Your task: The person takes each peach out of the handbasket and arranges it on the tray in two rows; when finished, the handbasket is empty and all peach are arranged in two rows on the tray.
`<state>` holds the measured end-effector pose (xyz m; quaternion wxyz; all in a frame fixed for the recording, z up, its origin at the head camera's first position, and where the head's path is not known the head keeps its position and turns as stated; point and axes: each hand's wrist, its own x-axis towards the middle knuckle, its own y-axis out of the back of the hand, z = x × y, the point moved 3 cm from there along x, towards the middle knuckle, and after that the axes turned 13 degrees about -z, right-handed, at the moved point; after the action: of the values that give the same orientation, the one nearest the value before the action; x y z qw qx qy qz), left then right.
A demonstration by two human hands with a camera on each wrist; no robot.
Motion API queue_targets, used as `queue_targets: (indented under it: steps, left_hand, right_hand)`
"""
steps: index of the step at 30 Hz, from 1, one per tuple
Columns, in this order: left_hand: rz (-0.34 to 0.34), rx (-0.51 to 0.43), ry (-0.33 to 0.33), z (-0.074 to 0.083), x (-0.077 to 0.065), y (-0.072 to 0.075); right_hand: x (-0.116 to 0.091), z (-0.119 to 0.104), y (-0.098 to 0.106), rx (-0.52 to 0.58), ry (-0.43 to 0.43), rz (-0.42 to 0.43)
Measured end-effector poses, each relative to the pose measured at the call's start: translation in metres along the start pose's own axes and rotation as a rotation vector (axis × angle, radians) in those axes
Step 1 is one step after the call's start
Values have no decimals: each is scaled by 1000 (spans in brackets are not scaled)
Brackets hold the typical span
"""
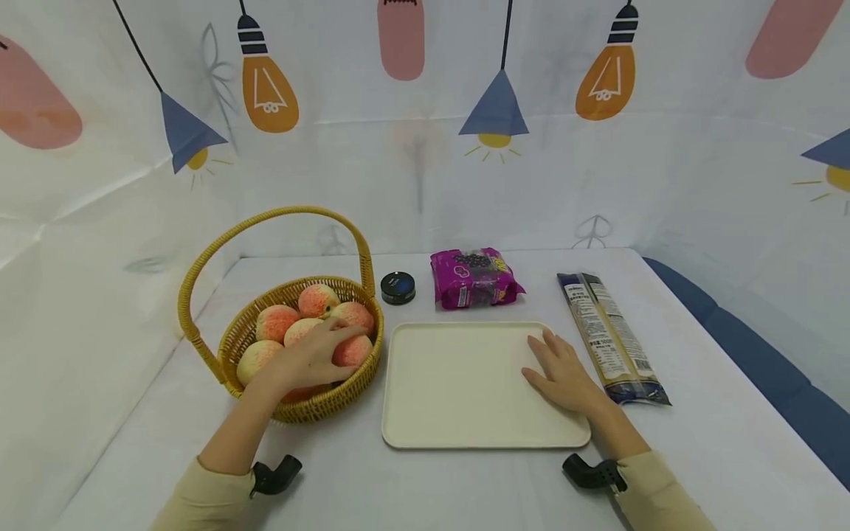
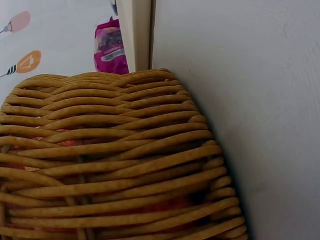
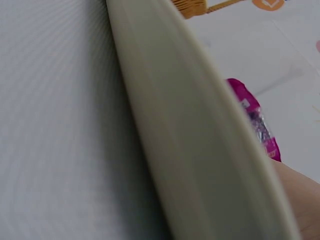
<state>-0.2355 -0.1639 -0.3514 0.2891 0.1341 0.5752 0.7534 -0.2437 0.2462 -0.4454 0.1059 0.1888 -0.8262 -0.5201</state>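
Note:
My left hand (image 1: pixel 307 360) reaches over a yellow wicker basket (image 1: pixel 325 405) on the left, its fingers and thumb curved round a red-and-yellow peach (image 1: pixel 355 350) at the basket's right side. Several other peaches (image 1: pixel 276 322) lie beside it. The left wrist view is filled by the woven wall; the fingers are hidden there. On the right part of a cream rectangular tray (image 1: pixel 458 387) rests my right hand (image 1: pixel 564 375), fingers spread and fairly straight, holding nothing. In the right wrist view the tray's edge covers most of that hand.
Behind the tray lies a purple packet (image 1: pixel 473 279) with dark fruit printed on it. A round black tin (image 1: pixel 398 287) stands between packet and basket. To the right is a long clear-and-blue pack (image 1: pixel 612 335), seemingly of noodles. The basket's tall handle (image 1: pixel 292 210) arches above the fruit.

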Motion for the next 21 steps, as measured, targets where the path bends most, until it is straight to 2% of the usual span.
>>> queue_targets:
  steps: [6,10,15,19,21]
  left_hand:
    - [-27,11,-8,3,0,5]
    - [-4,8,-22,3,-4,5]
    - [98,-1,-21,0,-12,-1]
    - [225,-7,-32,1,-17,-2]
    - [295,2,-64,3,-18,-1]
  right_hand:
    - [0,-1,-2,-2,-6,5]
    - [-1,-2,-2,-9,6,5]
    - [1,-1,-4,-44,41,13]
    - [3,-1,-2,-58,59,23]
    - [4,-1,-1,-57,63,26]
